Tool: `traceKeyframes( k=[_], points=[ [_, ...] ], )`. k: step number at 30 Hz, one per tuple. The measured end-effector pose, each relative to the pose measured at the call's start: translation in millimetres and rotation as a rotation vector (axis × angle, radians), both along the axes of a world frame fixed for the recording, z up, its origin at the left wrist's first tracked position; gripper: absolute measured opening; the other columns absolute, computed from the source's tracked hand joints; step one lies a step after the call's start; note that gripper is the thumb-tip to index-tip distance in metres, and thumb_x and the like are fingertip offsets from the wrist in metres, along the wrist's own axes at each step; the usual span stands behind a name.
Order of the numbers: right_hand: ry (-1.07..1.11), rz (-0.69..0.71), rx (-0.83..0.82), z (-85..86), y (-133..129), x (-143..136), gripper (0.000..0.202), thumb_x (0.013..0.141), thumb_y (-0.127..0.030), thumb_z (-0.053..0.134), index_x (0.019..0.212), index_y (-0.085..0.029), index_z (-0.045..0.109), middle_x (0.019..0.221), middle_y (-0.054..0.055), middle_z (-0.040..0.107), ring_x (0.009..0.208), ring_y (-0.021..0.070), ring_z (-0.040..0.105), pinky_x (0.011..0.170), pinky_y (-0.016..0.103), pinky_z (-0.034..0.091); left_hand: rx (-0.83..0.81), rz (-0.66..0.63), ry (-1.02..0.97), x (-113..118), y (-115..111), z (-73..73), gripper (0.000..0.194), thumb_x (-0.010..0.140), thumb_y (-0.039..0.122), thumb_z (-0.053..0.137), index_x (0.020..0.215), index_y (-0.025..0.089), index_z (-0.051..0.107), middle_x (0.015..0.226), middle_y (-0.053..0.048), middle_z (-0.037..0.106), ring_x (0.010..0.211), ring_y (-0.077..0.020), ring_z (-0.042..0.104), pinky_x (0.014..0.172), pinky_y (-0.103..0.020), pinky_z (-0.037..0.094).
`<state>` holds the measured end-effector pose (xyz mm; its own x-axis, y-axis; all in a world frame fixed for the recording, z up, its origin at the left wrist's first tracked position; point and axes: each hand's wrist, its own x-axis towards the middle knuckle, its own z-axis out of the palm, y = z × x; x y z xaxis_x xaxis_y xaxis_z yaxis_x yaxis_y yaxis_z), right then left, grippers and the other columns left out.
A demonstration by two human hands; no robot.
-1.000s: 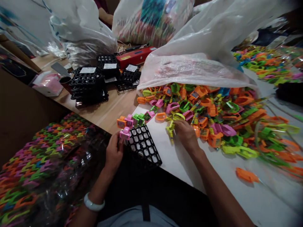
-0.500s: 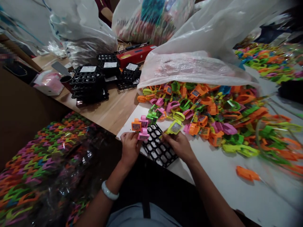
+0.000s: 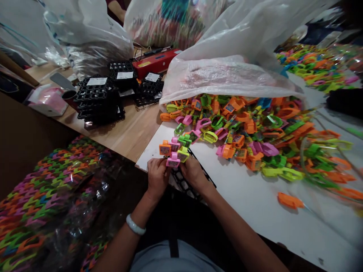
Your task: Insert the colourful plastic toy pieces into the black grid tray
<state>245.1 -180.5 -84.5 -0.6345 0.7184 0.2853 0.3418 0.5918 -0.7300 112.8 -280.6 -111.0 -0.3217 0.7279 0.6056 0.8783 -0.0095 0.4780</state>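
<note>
Two surfaces — white board over wooden table.

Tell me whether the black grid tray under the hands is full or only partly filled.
Partly filled: the black grid tray carries toys only at its far end; nearer cells show empty.

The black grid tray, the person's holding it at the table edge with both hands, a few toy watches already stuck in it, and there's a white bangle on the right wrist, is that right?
Not quite: the head view shows the white bangle on the left wrist, not the right. The rest stands: the left hand and right hand hold the black grid tray at the table edge, with toy watches set in it.
</note>
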Motion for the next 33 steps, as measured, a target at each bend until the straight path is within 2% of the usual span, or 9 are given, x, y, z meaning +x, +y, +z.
traceKeyframes(
  k=[6,9,12,16,19,23,26,29,33],
  points=[
    [0.021,0.135,-0.124,18.8,12.3,12.6,0.016,0.090,-0.020,0.051,0.096,-0.022,0.065,0.089,0.003,0.070,0.083,0.0191,0.067,0.076,0.030,0.055,-0.004,0.008,0.008,-4.4,-5.0,2.1,0.012,0.096,0.026,0.059,0.102,0.020,0.067,0.094,-0.006,0.068,0.090,-0.0207,0.060,0.087,-0.038,0.046],
    [0.018,-0.099,-0.014,24.6,30.8,18.7,0.018,0.091,-0.017,0.047,0.098,-0.020,0.063,0.093,0.006,0.068,0.082,0.0192,0.065,0.077,0.031,0.053,0.009,0.046,-0.002,-10.6,-11.3,-0.6,0.013,0.095,0.023,0.059,0.106,0.019,0.065,0.095,-0.007,0.066,0.092,-0.0217,0.059,0.085,-0.037,0.047],
    [-0.180,-0.331,0.140,23.5,54.8,14.1,0.024,0.089,-0.012,0.047,0.108,-0.017,0.061,0.105,0.013,0.063,0.090,0.0233,0.063,0.079,0.035,0.051,0.008,0.061,-0.007,-16.0,-14.8,-3.2,0.016,0.094,0.023,0.061,0.109,0.019,0.064,0.096,-0.007,0.066,0.091,-0.0220,0.058,0.084,-0.037,0.047],
    [-0.363,-0.433,0.142,18.9,73.0,17.0,0.009,0.087,-0.017,0.052,0.095,-0.017,0.058,0.104,0.016,0.060,0.089,0.0262,0.062,0.073,0.037,0.050,-0.013,0.069,-0.004,-16.6,-13.7,-2.1,0.015,0.094,0.024,0.060,0.107,0.018,0.065,0.095,-0.007,0.066,0.090,-0.0222,0.059,0.082,-0.037,0.048],
    [-0.109,-0.393,-0.004,18.2,64.1,28.2,0.012,0.086,-0.028,0.057,0.093,-0.020,0.051,0.095,0.010,0.062,0.081,0.0229,0.063,0.069,0.036,0.052,-0.046,0.083,-0.002,-14.0,-12.2,-0.4,0.014,0.095,0.025,0.059,0.104,0.019,0.068,0.095,-0.008,0.067,0.090,-0.0224,0.059,0.083,-0.037,0.047],
    [0.227,-0.115,-0.602,22.3,31.9,24.2,0.034,0.084,-0.046,0.062,0.103,-0.024,0.046,0.074,-0.003,0.064,0.059,0.0174,0.064,0.059,0.033,0.056,-0.081,0.094,-0.006,-12.9,-12.0,0.1,0.013,0.093,0.026,0.061,0.101,0.020,0.070,0.096,-0.008,0.067,0.092,-0.0232,0.059,0.084,-0.038,0.045],
    [0.356,0.054,-0.837,23.6,14.1,4.0,0.037,0.077,-0.050,0.069,0.098,-0.025,0.050,0.075,-0.003,0.068,0.064,0.0184,0.068,0.066,0.037,0.060,-0.086,0.079,-0.016,-14.8,-12.3,0.2,0.013,0.093,0.025,0.061,0.100,0.020,0.071,0.096,-0.008,0.068,0.092,-0.0234,0.059,0.085,-0.039,0.044],
    [0.362,-0.010,-0.864,19.5,10.4,-10.4,0.039,0.072,-0.050,0.072,0.094,-0.026,0.052,0.067,-0.005,0.066,0.053,0.0183,0.064,0.054,0.036,0.058,-0.085,0.062,-0.028,-15.9,-12.0,0.7,0.014,0.094,0.026,0.060,0.099,0.021,0.072,0.097,-0.008,0.069,0.093,-0.0229,0.059,0.085,-0.038,0.044],
    [0.155,-0.122,-0.570,13.8,11.0,-9.0,0.023,0.078,-0.040,0.066,0.090,-0.025,0.055,0.061,-0.003,0.063,0.051,0.0190,0.062,0.049,0.032,0.053,-0.085,0.066,-0.046,-13.9,-11.1,0.7,0.015,0.095,0.027,0.059,0.101,0.022,0.072,0.097,-0.007,0.069,0.093,-0.0227,0.059,0.085,-0.038,0.044]
  ],
)
